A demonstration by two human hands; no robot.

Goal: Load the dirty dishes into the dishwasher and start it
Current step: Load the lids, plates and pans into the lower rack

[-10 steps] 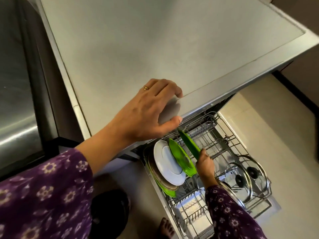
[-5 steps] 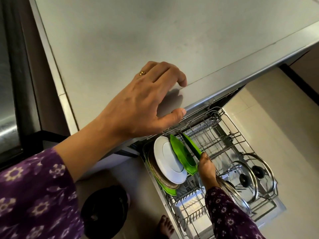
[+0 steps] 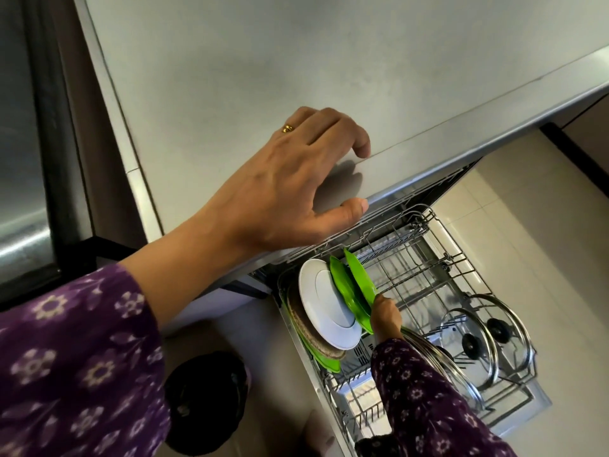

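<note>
Plates (image 3: 329, 311) at left in rack (image 3: 428, 278), lids (image 3: 494, 334) at right, counter (image 3: 296, 61) above

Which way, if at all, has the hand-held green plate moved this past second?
Yes. The held green plate has closed in on the racked green plate, now nearly parallel to it; the right hand grips its lower edge.

Grey countertop (image 3: 296, 61), pale tiled floor (image 3: 543, 258), dark round object (image 3: 204, 405) below, steel surface (image 3: 19, 192) at left.

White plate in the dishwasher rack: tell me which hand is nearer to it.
Right. The right hand is down in the rack, holding a green plate close beside the white plate. The left hand rests up on the countertop edge.
</note>
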